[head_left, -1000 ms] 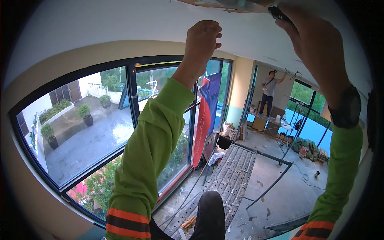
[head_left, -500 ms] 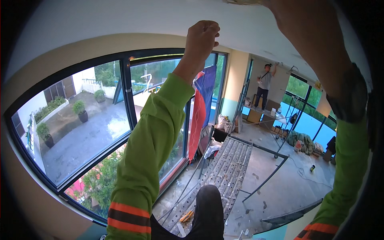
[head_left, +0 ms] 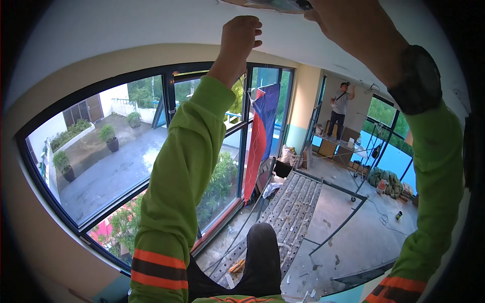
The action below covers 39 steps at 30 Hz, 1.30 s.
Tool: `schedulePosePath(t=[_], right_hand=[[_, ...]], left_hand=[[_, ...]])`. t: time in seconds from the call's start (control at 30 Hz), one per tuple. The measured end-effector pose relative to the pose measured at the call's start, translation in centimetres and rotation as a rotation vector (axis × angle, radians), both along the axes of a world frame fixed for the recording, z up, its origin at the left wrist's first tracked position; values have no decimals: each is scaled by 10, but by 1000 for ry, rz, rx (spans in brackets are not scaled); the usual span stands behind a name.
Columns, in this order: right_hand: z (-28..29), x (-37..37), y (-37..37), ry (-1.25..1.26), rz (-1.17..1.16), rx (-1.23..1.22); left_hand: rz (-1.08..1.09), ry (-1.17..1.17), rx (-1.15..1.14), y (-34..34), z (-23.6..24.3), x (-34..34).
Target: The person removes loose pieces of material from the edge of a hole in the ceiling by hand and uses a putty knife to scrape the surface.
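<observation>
My left hand (head_left: 240, 35) is raised just below the ceiling (head_left: 151, 25), its fingers curled; whatever it may hold is hidden. My right hand (head_left: 343, 20), wearing a black wrist piece (head_left: 417, 78), reaches higher at the top edge, gripping a small dark object (head_left: 304, 5) against a brown-edged patch (head_left: 268, 5) in the ceiling. Both green sleeves with orange bands stretch up from the lower edge. My dark-trousered knee (head_left: 260, 237) is over a perforated metal scaffold plank (head_left: 298, 197), where a small orange tool (head_left: 237, 265) lies.
Black-framed windows (head_left: 86, 222) line the left, with a red and blue banner (head_left: 257, 141) hanging there. Across the room a person (head_left: 339, 106) stands on a raised platform beside metal frames. A scaffold rail (head_left: 348, 212), piled sacks (head_left: 381, 179), a cable and a small can (head_left: 398, 216) are below.
My left hand has moved slightly up and left. My right hand has shifted left, bringing the dark object back into sight. The view has swayed a little; the far person's arm has changed position.
</observation>
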State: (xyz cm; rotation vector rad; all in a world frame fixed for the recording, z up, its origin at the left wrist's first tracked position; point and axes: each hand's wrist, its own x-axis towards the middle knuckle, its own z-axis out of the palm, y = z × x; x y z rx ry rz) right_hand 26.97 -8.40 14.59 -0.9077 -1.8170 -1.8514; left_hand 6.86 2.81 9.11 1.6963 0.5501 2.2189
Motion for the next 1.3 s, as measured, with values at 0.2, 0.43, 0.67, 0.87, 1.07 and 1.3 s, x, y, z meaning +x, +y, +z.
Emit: schedulePosePath(t=[0.2, 0.43, 0.67, 0.87, 1.07, 1.3], right_hand=[[-4, -5, -10, 198, 134, -488], [-52, 26, 43, 39, 178, -51], [-96, 43, 58, 213, 209, -101], [-41, 57, 61, 78, 295, 235], [-37, 18, 4, 143, 196, 233], [-44, 0, 1, 250, -80, 274]], left_hand=[[37, 36, -37, 2, -6, -16], [64, -17, -86, 11, -12, -17], [-135, 11, -12, 19, 14, 22], [-428, -282, 50, 22, 13, 14], [-241, -263, -6, 20, -4, -4], [-206, -162, -31, 28, -15, -8]])
